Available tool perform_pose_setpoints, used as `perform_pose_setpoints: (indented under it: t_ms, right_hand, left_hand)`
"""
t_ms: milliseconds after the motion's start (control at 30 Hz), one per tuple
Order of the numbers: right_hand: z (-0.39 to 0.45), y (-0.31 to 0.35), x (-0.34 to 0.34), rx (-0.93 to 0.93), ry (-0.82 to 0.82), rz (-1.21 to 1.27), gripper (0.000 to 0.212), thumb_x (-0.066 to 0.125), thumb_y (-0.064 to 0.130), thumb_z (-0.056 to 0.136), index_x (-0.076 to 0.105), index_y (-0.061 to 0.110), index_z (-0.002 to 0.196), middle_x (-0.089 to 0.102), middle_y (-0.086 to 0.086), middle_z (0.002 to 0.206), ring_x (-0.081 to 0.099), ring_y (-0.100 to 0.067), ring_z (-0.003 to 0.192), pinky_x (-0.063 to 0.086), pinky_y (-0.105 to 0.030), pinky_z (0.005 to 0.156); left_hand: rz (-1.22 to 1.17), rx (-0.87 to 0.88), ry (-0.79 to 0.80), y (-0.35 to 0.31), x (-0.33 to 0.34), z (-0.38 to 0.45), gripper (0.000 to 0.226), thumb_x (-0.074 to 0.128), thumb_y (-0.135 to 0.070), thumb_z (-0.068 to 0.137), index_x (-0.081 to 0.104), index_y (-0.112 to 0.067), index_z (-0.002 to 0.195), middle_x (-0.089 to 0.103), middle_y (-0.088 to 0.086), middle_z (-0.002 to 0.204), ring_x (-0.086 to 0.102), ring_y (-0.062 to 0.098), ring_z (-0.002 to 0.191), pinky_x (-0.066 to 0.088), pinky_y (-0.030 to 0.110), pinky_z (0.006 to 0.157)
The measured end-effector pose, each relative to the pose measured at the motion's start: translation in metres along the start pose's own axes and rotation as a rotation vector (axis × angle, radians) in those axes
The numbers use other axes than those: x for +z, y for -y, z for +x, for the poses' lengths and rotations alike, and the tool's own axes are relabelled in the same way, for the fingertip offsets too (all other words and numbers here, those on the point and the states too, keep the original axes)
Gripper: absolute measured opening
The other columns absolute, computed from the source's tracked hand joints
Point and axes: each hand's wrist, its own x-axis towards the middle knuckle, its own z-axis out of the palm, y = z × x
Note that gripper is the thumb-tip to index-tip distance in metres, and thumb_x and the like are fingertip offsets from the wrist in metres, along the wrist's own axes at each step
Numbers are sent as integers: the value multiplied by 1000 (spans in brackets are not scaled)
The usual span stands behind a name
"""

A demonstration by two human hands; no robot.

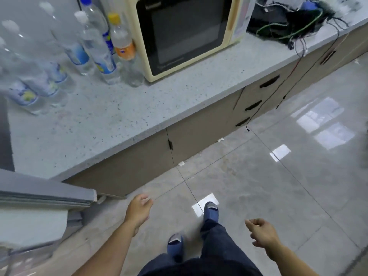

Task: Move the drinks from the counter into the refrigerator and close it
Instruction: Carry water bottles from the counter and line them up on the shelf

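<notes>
Both hands hang empty above the glossy grey tiled floor (278, 176) — the left hand (139, 211) loosely curled near the grey refrigerator door (45, 193), the right hand (261, 233) relaxed. The clear plastic drink bottles (95, 46) stand clustered on the speckled grey counter (111, 124), beside a cream-coloured microwave (185, 34).

Bottles (59, 56) stand on the counter (119, 120), left of the microwave (185, 34). Cables (298, 24) lie to its right. What appears to be the refrigerator door (43, 194) stands lower left, below the counter edge.
</notes>
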Motion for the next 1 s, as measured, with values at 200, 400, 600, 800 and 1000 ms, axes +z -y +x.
perform_pose_setpoints:
  t_ms: [200, 400, 600, 800, 1000]
  right_hand:
    - [47, 140, 11, -247, 153, -133, 20, 66, 26, 92, 63, 8, 82, 60, -7, 70, 53, -22, 64, 47, -32, 59]
    - [29, 282, 61, -621, 342, -211, 11, 66, 16, 92, 67, 5, 96, 63, -2, 80, 57, -16, 75, 50, -34, 78]
    - [-27, 377, 125, -929, 511, -203, 12, 69, 23, 92, 66, 19, 102, 68, 1, 91, 64, -13, 83, 54, -28, 78]
    - [-80, 454, 203, -1146, 617, -226, 30, 69, 30, 91, 61, 24, 119, 63, 10, 106, 63, -6, 92, 54, -23, 80]
    - [-128, 540, 271, -1272, 638, -225, 40, 69, 36, 90, 57, 27, 127, 58, 18, 109, 61, -1, 93, 56, -28, 80]
  left_hand:
    - [-86, -31, -218, -30, 2, -7, 18, 56, -22, 96, 57, -22, 115, 60, 2, 111, 60, 18, 94, 56, 42, 86]
    - [-269, 12, -447, -77, -7, -17, 23, 60, -26, 96, 58, -27, 119, 60, -2, 114, 60, 19, 106, 55, 45, 92]
    - [-404, 116, -638, -122, -44, -15, 16, 57, -31, 97, 56, -38, 111, 60, -14, 103, 61, 9, 93, 52, 21, 68]
    - [-564, 174, -816, -175, -108, 13, 21, 58, -36, 94, 57, -39, 114, 62, -6, 106, 66, 18, 90, 54, 30, 64]
    - [-736, 255, -957, -245, -176, 53, 40, 68, -32, 87, 54, -31, 125, 61, -14, 108, 59, 1, 95, 51, 22, 72]
